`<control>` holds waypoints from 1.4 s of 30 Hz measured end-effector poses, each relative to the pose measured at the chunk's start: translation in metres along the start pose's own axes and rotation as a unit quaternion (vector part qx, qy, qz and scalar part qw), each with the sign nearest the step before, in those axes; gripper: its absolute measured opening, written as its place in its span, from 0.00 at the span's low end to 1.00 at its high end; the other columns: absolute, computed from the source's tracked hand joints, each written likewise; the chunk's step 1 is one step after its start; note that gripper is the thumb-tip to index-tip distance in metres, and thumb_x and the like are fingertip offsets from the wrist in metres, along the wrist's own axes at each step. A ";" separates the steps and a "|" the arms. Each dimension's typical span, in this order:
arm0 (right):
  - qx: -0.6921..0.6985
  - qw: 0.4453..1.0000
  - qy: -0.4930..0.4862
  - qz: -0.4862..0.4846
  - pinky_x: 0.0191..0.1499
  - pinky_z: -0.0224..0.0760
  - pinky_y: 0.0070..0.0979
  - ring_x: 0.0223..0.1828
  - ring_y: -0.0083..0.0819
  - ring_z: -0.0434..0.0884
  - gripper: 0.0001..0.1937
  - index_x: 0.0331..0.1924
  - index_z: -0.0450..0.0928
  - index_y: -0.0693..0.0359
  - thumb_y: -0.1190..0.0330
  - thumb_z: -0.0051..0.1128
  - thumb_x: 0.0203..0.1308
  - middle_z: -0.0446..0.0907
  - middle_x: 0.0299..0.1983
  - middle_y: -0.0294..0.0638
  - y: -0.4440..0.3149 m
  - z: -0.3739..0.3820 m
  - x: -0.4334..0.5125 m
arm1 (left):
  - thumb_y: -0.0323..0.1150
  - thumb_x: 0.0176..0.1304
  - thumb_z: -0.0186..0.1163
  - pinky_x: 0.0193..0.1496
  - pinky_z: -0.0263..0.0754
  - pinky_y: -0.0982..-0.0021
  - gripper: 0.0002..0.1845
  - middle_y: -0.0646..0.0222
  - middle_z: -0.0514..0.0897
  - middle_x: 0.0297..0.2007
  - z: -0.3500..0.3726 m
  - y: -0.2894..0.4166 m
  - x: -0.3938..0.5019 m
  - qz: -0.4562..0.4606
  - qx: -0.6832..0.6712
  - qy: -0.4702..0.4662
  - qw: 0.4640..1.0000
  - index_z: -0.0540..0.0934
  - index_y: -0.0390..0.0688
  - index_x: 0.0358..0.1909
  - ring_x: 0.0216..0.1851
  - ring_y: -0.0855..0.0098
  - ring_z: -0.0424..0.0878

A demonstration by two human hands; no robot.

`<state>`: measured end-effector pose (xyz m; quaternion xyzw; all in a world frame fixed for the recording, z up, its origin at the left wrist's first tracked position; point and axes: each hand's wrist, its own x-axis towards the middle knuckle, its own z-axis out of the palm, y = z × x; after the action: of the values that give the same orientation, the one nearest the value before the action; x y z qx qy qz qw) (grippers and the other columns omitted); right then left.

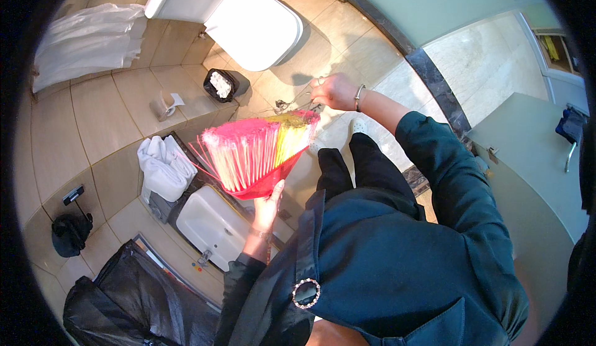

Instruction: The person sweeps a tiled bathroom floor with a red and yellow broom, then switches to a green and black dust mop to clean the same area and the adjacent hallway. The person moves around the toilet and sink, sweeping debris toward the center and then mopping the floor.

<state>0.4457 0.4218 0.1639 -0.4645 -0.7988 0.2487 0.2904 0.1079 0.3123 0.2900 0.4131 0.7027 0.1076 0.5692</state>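
Note:
My left hand (270,206) grips the red plastic head of a broom (263,155) from below, bristles turned upward. The bristles are pink, yellow and white, with dark dirt or hair caught near the right end. Just beyond that end is my right hand (333,93), its fingers bent together above the tiled floor. Thin dark strands, likely hair (298,107), show between its fingertips and the bristles. A small bin (222,85) lined with a black bag, holding crumpled white paper, stands past the broom.
A white toilet (256,24) with its lid down is beyond the bin. On the left are a washbasin (214,222), folded white towels (165,166) and a toilet paper roll (164,106) on the wall. A dark stone sill (437,87) and glass panels lie to the right.

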 end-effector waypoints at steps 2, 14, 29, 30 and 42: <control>0.003 0.998 -0.021 0.056 0.38 0.75 0.35 0.36 0.39 0.82 0.07 0.30 0.81 0.52 0.61 0.56 0.57 0.80 0.37 0.37 0.005 -0.002 -0.001 | 0.35 0.63 0.65 0.24 0.62 0.80 0.09 0.78 0.76 0.25 -0.004 -0.011 0.003 0.009 -0.005 -0.001 1.000 0.77 0.42 0.34 0.21 0.84 0.68; 0.200 0.979 0.007 -0.030 0.35 0.72 0.27 0.33 0.35 0.80 0.06 0.35 0.85 0.55 0.68 0.62 0.53 0.81 0.29 0.41 -0.047 -0.043 0.036 | 0.32 0.63 0.64 0.58 0.69 0.69 0.22 0.67 0.79 0.51 -0.016 -0.063 0.025 0.114 -0.007 0.009 0.993 0.74 0.36 0.56 0.51 0.72 0.75; 0.312 0.939 -0.041 -0.140 0.32 0.67 0.31 0.28 0.38 0.76 0.05 0.27 0.81 0.63 0.70 0.60 0.51 0.76 0.23 0.42 -0.116 -0.069 0.075 | 0.32 0.58 0.68 0.61 0.68 0.65 0.27 0.62 0.78 0.56 0.002 -0.073 0.037 0.221 0.077 0.034 0.972 0.73 0.38 0.59 0.57 0.67 0.75; 0.310 0.939 -0.028 -0.148 0.32 0.67 0.32 0.28 0.39 0.76 0.05 0.26 0.81 0.63 0.70 0.60 0.51 0.76 0.23 0.42 -0.113 -0.066 0.070 | 0.35 0.58 0.68 0.62 0.68 0.64 0.27 0.62 0.78 0.56 0.003 -0.072 0.037 0.214 0.087 0.035 0.972 0.73 0.39 0.59 0.57 0.66 0.75; 0.085 0.996 -0.018 -0.005 0.37 0.72 0.34 0.34 0.39 0.79 0.07 0.29 0.81 0.57 0.63 0.59 0.56 0.78 0.28 0.39 -0.035 -0.070 0.017 | 0.40 0.64 0.62 0.67 0.61 0.63 0.28 0.63 0.74 0.61 -0.009 -0.072 0.044 0.144 0.017 -0.012 0.989 0.69 0.41 0.63 0.61 0.67 0.71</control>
<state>0.4662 0.4305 0.2410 -0.4298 -0.7819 0.3231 0.3155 0.0662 0.3002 0.2167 0.5209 0.6309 0.1710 0.5490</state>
